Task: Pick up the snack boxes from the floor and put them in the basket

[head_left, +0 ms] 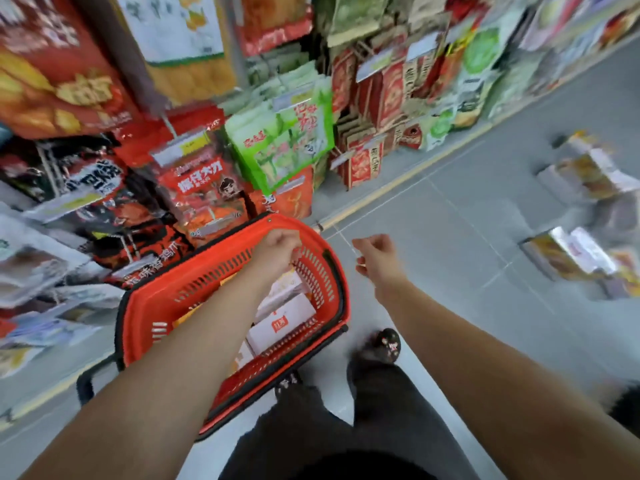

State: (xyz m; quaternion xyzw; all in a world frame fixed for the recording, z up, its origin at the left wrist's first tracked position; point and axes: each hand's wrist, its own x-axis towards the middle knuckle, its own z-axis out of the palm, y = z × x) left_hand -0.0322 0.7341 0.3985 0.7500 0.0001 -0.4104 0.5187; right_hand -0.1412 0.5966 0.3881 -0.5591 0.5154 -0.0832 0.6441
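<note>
A red plastic basket (145, 306) stands on the grey floor by the shelves, with white snack boxes (282, 327) lying inside it. My left hand (280, 249) hovers over the basket's far rim with fingers loosely curled, holding nothing. To the right of the basket, my right hand (377, 254) hangs over the floor, fingers also loosely curled and empty. Several snack boxes (568, 258) lie on the floor at the right, blurred, with more boxes (588, 168) farther back.
Shelves and hooks packed with snack bags (284, 140) line the left side and the back. A yellow floor line (398, 188) runs along the shelf base. My legs and a patterned slipper (384, 344) are just below the basket.
</note>
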